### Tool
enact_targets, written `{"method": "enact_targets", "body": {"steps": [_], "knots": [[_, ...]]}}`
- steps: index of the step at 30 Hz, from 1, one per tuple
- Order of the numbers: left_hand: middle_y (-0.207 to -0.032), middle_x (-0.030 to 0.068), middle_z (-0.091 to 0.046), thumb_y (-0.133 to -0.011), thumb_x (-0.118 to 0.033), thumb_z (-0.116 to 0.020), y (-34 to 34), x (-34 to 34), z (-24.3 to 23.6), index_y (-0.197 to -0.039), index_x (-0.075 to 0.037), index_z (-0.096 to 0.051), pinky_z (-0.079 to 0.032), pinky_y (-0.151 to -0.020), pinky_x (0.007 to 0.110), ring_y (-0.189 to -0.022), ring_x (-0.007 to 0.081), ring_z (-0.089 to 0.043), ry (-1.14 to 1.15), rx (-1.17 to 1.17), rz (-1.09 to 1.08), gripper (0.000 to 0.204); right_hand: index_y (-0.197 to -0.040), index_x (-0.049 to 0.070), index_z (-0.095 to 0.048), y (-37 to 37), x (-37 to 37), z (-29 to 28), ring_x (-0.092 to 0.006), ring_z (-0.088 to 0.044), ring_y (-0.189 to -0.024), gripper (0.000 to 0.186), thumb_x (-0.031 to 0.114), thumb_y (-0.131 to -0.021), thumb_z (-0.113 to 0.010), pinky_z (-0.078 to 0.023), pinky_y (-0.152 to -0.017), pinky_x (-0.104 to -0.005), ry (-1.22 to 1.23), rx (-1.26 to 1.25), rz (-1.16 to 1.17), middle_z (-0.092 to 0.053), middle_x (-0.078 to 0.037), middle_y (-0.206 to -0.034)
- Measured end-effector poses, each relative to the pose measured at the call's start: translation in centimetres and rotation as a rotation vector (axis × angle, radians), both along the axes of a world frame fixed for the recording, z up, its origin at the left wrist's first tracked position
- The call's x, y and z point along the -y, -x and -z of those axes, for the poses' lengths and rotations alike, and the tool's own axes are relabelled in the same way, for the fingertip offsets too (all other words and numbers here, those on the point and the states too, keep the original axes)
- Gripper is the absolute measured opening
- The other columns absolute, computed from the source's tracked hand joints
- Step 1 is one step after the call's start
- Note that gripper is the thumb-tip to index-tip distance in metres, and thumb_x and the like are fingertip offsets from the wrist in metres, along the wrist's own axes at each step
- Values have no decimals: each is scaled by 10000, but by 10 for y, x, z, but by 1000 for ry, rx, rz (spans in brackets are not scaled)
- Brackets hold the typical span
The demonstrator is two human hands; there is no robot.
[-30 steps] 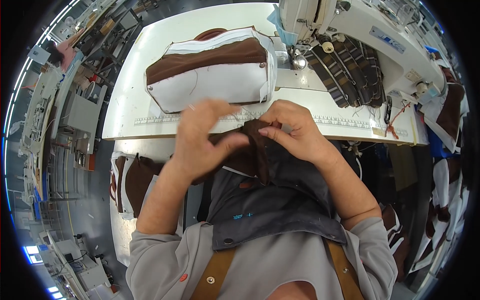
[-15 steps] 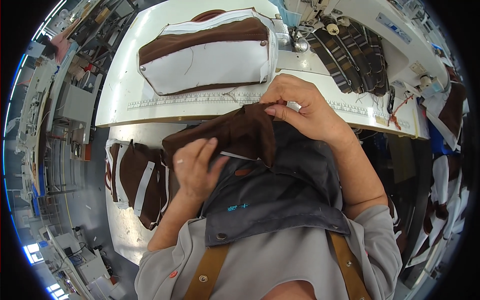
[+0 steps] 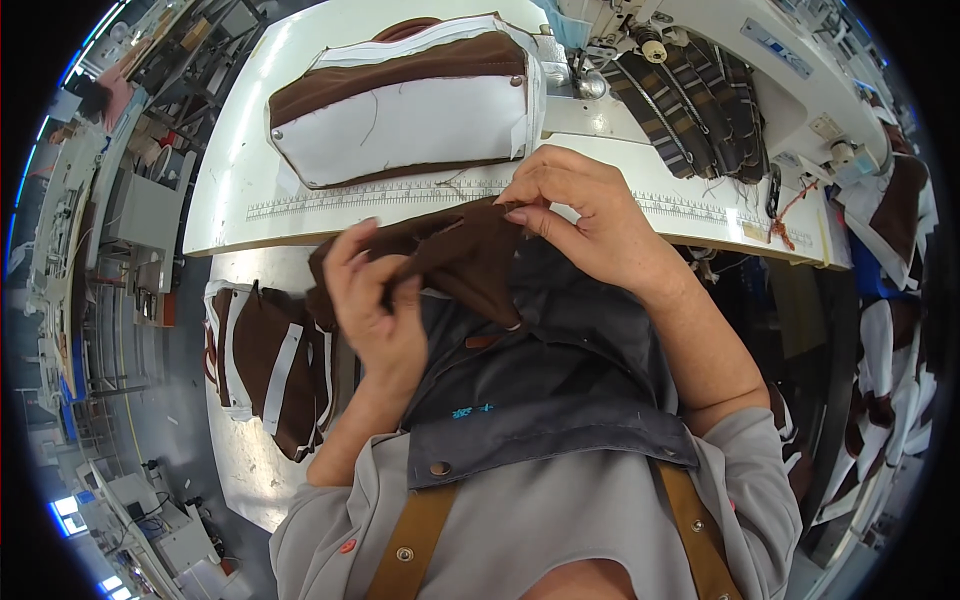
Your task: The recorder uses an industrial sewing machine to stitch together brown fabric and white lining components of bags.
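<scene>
Mid-frame: right hand (image 3: 580,220) still pinching brown fabric piece (image 3: 465,250) by its upper-right corner; left hand (image 3: 378,305) shifted up near left end, grip unclear, so only right hold's certain.

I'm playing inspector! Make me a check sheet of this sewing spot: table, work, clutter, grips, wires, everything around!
Surface: white sewing table; pale ruler strip near its front edge; brown-and-white fabric bag on top.
Job's things: dark brown cloth piece, at the table's front edge.
Clutter: tangled red-orange thread, table's right end.
Right-hand grip: thumb and fingers pinch the cloth.
Left-hand grip: curled by the cloth, blurred; hold unclear.
Cables: dark cords, lower left, too small to trace.
Surroundings: white sewing machine, upper right.
</scene>
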State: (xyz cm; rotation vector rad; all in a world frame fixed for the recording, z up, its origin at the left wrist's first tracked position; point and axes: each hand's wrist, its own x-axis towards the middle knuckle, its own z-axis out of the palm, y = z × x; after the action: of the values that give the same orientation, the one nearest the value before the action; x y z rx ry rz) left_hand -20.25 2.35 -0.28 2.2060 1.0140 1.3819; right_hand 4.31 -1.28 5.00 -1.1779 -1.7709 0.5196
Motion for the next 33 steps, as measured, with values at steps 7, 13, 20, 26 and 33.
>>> {"method": "enact_targets", "body": {"steps": [7,13,20,26,33], "knots": [[-948,99,-648,-959,-127,-571,-10,-26,-57,-1010,-22,-608,-480,-761,318,-769,222,-610,-120,270,-98,123,-924,25,-627,41,-9,16,-198,-583,-666,156,38,-818,-742,-457,-582,-318,-279,-14,-26,-607,-93,-799],[-698,-3,-638,-669,-455,-858,-58,-64,-90,-934,-93,-675,-466,-595,386,-607,240,-615,-600,-381,133,484,-889,3,-627,23,-12,24,-309,-654,-669,167,138,-858,-720,-504,-606,-364,24,-98,194,-645,-153,-761],[-753,25,-679,-703,-49,-854,-66,-111,-72,-823,-15,-693,-474,-669,236,-693,70,-596,268,-345,619,204,-862,-13,-641,-2,-10,20,-169,-608,-621,187,159,-867,-715,-497,-589,-311,175,-110,217,-657,-84,-721],[-735,2,-663,-737,11,-820,-65,-122,-66,-837,-1,-709,-461,-668,215,-695,51,-570,182,-161,738,149,-1047,87,-543,-8,-30,17,-246,-614,-712,394,181,-736,-766,-509,-628,-368,-165,137,487,-567,-97,-941],[-688,-13,-623,-754,-2,-822,-73,-113,-71,-849,16,-729,-427,-621,214,-658,35,-513,225,-258,571,134,-977,55,-609,-15,-40,27,-257,-645,-742,243,143,-808,-759,-533,-657,-358,-282,94,542,-611,-109,-924]]}}
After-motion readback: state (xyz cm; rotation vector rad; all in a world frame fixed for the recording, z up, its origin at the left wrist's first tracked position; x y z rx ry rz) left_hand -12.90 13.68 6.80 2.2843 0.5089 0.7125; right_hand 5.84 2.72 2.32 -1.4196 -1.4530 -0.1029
